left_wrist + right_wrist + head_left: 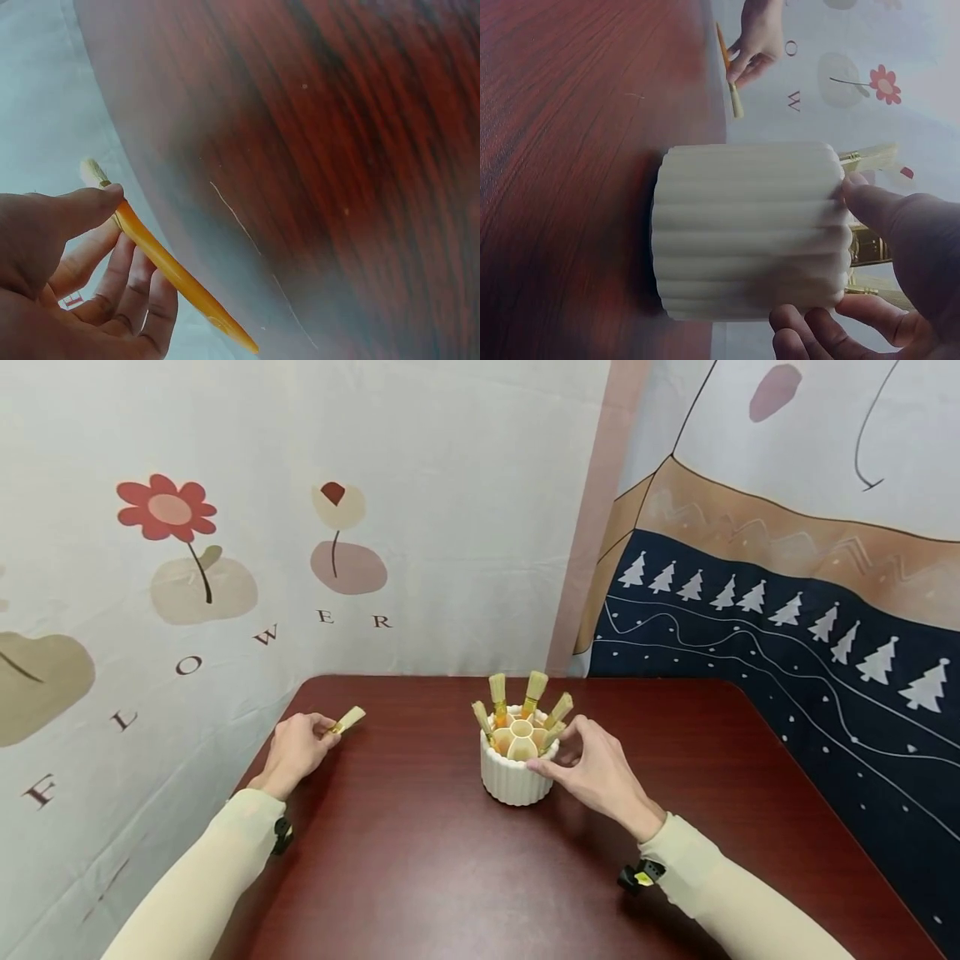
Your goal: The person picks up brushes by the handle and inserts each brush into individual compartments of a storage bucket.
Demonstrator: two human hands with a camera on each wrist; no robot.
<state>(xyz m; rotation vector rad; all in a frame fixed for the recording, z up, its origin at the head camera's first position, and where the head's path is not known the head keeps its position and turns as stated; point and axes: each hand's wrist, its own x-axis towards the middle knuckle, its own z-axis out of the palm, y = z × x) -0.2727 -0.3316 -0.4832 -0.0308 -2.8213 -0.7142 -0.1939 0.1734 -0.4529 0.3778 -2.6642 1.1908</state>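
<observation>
Between thumb and fingers, my left hand (297, 746) pinches a paintbrush (349, 719) above the left side of the table. Its orange handle (176, 274) and pale bristles show in the left wrist view. A white ribbed brush holder (517, 777) stands on the table right of the middle, divided into compartments. Several paintbrushes (535, 692) stand in it, bristles up. My right hand (602, 770) grips the holder at its right side, with the thumb at the rim and the fingers curled round the side. Part of the brushes there is hidden behind the hand.
The dark red wooden table (405, 860) has rounded far corners. Close behind it hangs a pale cloth (465, 527) printed with flowers and letters; a dark blue cloth (697, 643) with white trees borders the right side.
</observation>
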